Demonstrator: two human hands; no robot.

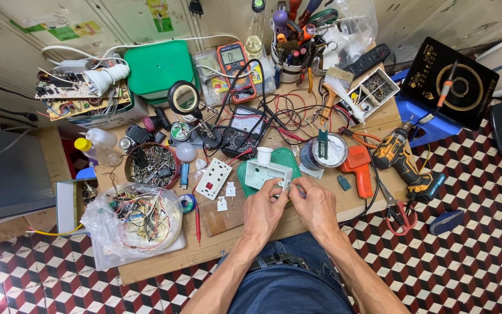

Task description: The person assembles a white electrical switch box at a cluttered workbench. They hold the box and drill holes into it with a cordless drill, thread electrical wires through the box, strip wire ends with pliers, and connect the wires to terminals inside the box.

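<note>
My left hand point(262, 208) and my right hand point(316, 204) meet over the front middle of a wooden workbench point(222, 244). Their fingertips pinch a small part at the near edge of a white plastic housing point(265, 173), which lies on a green lid point(284, 158). What the fingers hold is too small to tell. A white cap point(264, 154) stands on the housing's far side. A white socket faceplate point(213, 178) lies just left of it, with two small white pieces point(226, 196) beside it.
A bowl of screws point(152, 164), a bag of wires point(132, 219), two multimeters point(241, 131), a magnifier point(183, 97), a tape roll point(324, 152), an orange glue gun point(359, 167), a cordless drill point(405, 160) and red pliers point(399, 214) crowd the bench. A black induction cooker point(451, 81) sits right.
</note>
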